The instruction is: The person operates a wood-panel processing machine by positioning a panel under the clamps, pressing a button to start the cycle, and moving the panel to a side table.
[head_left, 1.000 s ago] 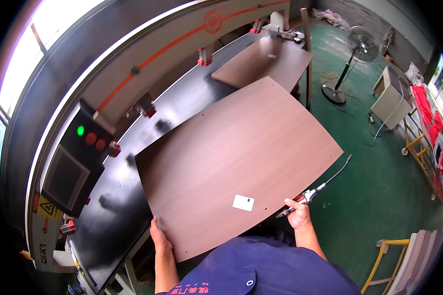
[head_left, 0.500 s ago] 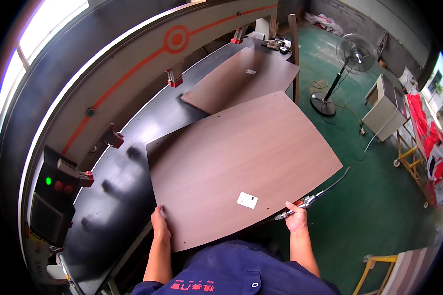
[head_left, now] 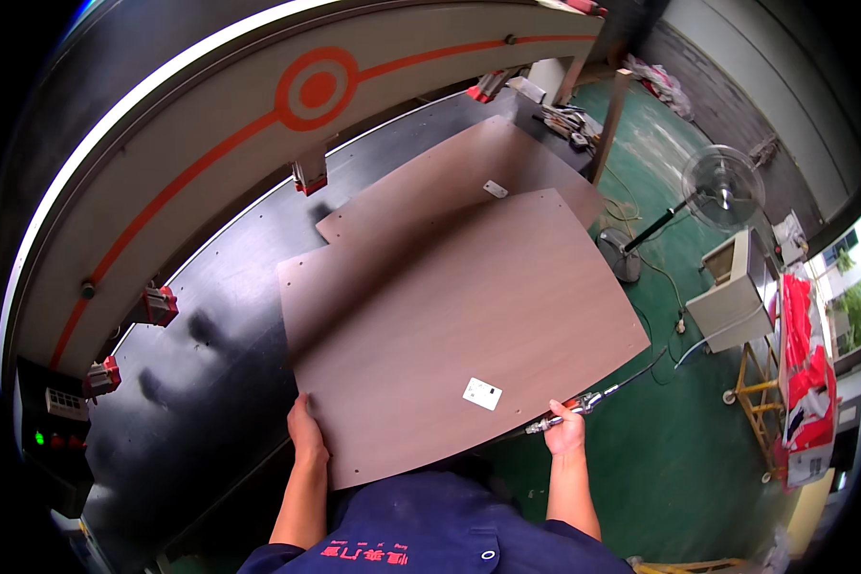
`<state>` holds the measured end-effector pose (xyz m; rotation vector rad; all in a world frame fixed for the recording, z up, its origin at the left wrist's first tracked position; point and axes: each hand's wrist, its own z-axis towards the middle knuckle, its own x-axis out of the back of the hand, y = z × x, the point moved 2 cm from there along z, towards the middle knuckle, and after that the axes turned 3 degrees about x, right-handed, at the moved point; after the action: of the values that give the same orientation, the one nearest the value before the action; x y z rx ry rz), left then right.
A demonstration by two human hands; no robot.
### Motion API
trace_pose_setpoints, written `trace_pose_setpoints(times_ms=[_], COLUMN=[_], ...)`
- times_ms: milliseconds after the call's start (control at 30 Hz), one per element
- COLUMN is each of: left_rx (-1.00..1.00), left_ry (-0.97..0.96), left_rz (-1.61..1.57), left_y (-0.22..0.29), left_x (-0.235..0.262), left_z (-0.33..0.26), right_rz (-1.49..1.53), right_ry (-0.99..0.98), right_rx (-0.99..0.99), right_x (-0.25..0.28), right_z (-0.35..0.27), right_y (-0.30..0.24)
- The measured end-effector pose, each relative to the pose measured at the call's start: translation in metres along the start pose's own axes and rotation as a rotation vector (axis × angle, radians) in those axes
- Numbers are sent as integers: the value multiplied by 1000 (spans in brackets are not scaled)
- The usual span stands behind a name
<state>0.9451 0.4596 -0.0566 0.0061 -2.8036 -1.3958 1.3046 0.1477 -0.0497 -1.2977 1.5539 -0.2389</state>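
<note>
A large wood-grain brown panel (head_left: 459, 297) lies in front of me, tilted, with small holes near its corners and a white label (head_left: 482, 393) near its front edge. My left hand (head_left: 306, 430) is closed around its left edge, the thumb along the rim. Beside the near right edge, my right hand (head_left: 566, 432) is wrapped round a slim metal air tool (head_left: 584, 404) with an orange part and a dark hose. Whether those fingers also touch the panel, I cannot tell. Beyond it, a second brown panel (head_left: 430, 172) with a small label rests on the dark machine table (head_left: 215, 354).
A pale machine beam (head_left: 191, 182) with an orange stripe and red clamps spans the table at left. A wooden post (head_left: 612, 124) stands at the far corner beside assorted hand tools (head_left: 569, 124). At right are a pedestal fan (head_left: 722, 191), a cabinet (head_left: 732, 292) and a yellow-framed cart (head_left: 761, 383).
My view has turned, so the machine beam sits farther left and the fan and cart lower. The held panel has shifted slightly with my hands; both grips look the same.
</note>
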Motion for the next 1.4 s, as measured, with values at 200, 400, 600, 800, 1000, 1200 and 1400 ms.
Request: trace_pose_setpoints(times_ms=[200,400,600,800,1000,1200,1400], left_rx=[45,-49,-88,-230,-203,-198,-221], left_ry=[45,131,149,286,339,366,353], left_rz=[-16,40,276,358,414,456,535], left_y=[25,34,25,5,10,16,16], left_x=[-58,-117,-179,-232,-262,-278,-280], left_z=[-18,-16,-27,-18,-14,-15,-3], right_rz=[-99,-148,-449,-787,-839,-835,-885], right_ry=[15,-47,79,87,18,-1,46], right_rx=[-31,-59,-11,-66,21,78,66], right_x=[-11,-57,-76,-93,-101,-111,-120], right_z=[79,146,230,299,336,359,357], right_y=[-24,-61,-94,-101,-109,-113,-120])
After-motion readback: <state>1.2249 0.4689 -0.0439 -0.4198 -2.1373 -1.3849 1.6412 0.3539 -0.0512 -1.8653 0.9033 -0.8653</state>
